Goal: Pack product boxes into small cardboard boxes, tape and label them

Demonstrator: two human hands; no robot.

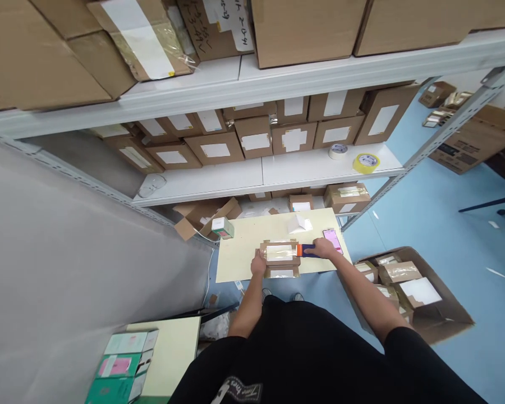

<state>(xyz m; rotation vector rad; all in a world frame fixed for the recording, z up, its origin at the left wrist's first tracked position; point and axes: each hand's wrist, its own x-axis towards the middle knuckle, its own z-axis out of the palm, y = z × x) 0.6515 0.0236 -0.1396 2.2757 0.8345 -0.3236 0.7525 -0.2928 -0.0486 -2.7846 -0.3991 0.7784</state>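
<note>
A small cardboard box (279, 253) with a white label and clear tape across its top lies on the cream table (239, 255). At its left end my left hand (258, 264) grips the edge, fingers partly hidden. My right hand (323, 248) is closed around the dark blue handle of a tape dispenser (305, 250), whose orange head touches the box's right end. A second taped box (281, 272) lies directly on the near side of the first. To the right of my right hand is a phone (332, 240) with a pink screen.
A white folded piece (298, 224) and a green-and-white box (223, 228) stand on the table. Behind rises a shelf (219, 180) with cartons and tape rolls (366, 163). A large open carton (450, 314) of parcels sits right; a grey wall (88, 241) bounds the left.
</note>
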